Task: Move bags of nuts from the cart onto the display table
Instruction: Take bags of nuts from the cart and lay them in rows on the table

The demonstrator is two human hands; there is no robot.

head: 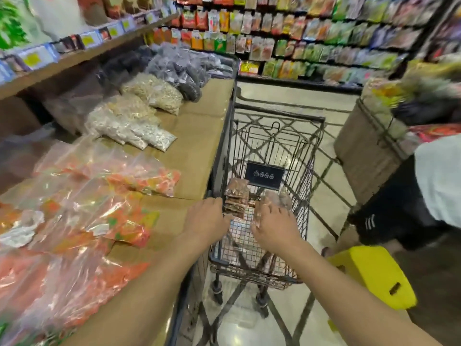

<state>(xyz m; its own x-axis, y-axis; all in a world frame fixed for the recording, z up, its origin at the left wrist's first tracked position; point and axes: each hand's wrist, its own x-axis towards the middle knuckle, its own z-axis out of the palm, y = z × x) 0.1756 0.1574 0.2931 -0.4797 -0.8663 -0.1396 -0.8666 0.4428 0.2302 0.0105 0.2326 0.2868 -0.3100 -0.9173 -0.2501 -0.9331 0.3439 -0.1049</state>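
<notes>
Shop aisle, cart [278,117] at 12 o'clock; my left hand [207,218] against stacked nut bags [237,196], grip I cannot tell; right hand [272,228] splayed on loose bag [279,197]

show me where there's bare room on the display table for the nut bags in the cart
Free: the bare strip of display table along the cart side, running from the orange snack bags past the pale nut bags to the dark bags. Crowded: the side under the shelf, where those bags lie packed together.

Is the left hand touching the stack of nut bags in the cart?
Touching. In the head view, the left hand meets the stack of nut bags with no gap.
</notes>
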